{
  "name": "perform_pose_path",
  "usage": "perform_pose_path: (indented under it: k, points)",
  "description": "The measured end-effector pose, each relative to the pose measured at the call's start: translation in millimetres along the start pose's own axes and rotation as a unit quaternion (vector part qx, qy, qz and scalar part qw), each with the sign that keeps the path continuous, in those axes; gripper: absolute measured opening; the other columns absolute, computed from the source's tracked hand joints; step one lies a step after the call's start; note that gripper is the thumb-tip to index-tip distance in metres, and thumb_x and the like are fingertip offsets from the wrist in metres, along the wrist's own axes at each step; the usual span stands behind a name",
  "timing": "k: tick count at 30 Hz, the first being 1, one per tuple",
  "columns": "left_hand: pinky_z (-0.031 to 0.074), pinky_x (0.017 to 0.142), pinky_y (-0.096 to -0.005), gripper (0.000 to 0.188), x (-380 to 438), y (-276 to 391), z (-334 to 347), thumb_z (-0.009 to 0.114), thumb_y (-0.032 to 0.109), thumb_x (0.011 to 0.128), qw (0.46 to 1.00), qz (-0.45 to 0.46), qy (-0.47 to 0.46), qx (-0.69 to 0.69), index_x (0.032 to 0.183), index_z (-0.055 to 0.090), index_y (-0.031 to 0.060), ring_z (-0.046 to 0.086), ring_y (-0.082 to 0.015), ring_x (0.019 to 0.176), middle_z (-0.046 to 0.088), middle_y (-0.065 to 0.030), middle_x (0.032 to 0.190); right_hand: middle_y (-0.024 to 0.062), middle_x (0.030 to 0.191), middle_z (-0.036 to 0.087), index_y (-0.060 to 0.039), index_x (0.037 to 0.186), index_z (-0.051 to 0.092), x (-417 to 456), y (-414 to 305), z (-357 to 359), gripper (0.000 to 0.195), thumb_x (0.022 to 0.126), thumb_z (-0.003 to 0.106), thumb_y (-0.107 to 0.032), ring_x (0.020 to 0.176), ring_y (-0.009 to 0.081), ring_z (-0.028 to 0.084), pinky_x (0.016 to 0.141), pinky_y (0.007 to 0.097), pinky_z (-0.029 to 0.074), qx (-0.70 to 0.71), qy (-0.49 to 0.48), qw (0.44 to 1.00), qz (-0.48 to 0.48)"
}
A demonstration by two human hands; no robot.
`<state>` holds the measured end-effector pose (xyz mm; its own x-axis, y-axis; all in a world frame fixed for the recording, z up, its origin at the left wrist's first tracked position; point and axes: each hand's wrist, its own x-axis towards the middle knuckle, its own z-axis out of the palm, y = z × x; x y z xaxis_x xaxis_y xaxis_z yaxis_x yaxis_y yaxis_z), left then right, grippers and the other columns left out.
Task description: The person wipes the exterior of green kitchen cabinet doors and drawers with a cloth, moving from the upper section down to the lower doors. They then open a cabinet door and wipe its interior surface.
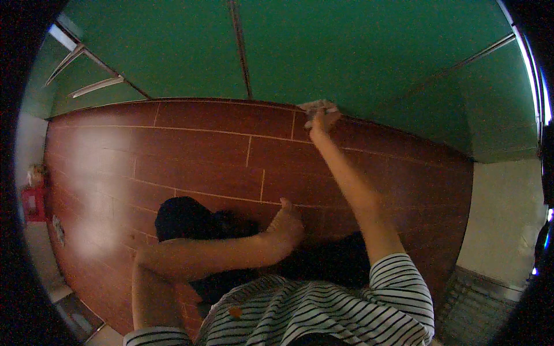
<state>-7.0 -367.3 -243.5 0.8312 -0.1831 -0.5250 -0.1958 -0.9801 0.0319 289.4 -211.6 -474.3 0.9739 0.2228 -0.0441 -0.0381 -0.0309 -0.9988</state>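
Note:
My right hand reaches far forward and grips a pale crumpled cloth. The cloth presses where the wood-look tile floor meets a green panelled surface. Blur hides some of the fingers. Across my dark-clothed knee lies my bent left forearm, and my left hand hangs in front of my body. One digit of it points forward; the other fingers are blurred or turned out of sight, and nothing shows in that hand.
Light strips like handles stick out from the green panels at the left. A red object stands by the left edge, with a small unclear item on the floor nearby. A cream wall and a grey ribbed surface bound the right.

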Motion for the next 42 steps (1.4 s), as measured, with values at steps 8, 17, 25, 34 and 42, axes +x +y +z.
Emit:
perform_pose_path:
  k: [8,17,25,34,42]
  points:
    - [0.040,0.100,-0.0614,0.044,-52.9,16.3,-45.5,0.051,0.022,0.093,0.976,-0.039,0.128,-0.173,0.133,0.059,0.0050,0.060,-0.0380,0.116,0.060,-0.0198,0.133,0.0135,0.121,0.055,-0.0090,0.126,0.047,-120.0,-98.1,69.1,0.037,0.094,0.062,-0.021,0.094,0.0248,0.059,0.064,0.0428,0.056,0.145,-0.242,0.921,0.268]
    - [0.043,0.096,-0.0655,0.043,-13.8,-17.1,-34.4,0.050,0.018,0.093,0.995,0.046,0.081,-0.043,0.129,0.060,-0.0024,0.059,-0.0487,0.110,0.062,-0.0249,0.126,0.0121,0.116,0.063,-0.0065,0.116,0.061,-140.7,-77.0,87.9,0.029,0.088,0.065,-0.003,0.092,0.0238,0.066,0.065,0.0400,0.058,0.129,-0.430,0.843,0.297]
    - [0.043,0.088,-0.0652,0.054,45.1,4.7,8.5,0.058,0.025,0.091,0.997,0.065,0.018,0.025,0.143,0.052,0.0159,0.052,-0.0393,0.123,0.050,-0.0116,0.146,0.0114,0.090,0.067,-0.0076,0.108,0.062,6.3,-58.3,-65.6,0.024,0.093,0.058,-0.026,0.066,0.0320,0.065,0.049,0.0469,0.059,0.172,0.027,0.979,0.110]
    - [0.039,0.091,-0.0669,0.047,18.2,11.3,-15.6,0.057,0.022,0.090,0.998,-0.022,0.051,0.012,0.137,0.059,0.0147,0.056,-0.0411,0.117,0.058,-0.0172,0.136,0.0140,0.083,0.067,-0.0053,0.106,0.059,-4.6,-9.9,-11.9,0.027,0.100,0.049,-0.030,0.056,0.0307,0.063,0.033,0.0489,0.051,0.163,0.108,0.967,0.162]
    - [0.037,0.099,-0.0595,0.036,-15.1,-23.5,-29.9,0.050,0.016,0.093,1.000,0.012,-0.022,-0.002,0.121,0.067,0.0010,0.057,-0.0413,0.113,0.064,-0.0229,0.121,0.0121,0.092,0.065,-0.0038,0.117,0.058,-117.9,-46.1,107.7,0.028,0.095,0.055,-0.021,0.069,0.0246,0.061,0.041,0.0452,0.049,0.012,-0.135,0.964,0.228]
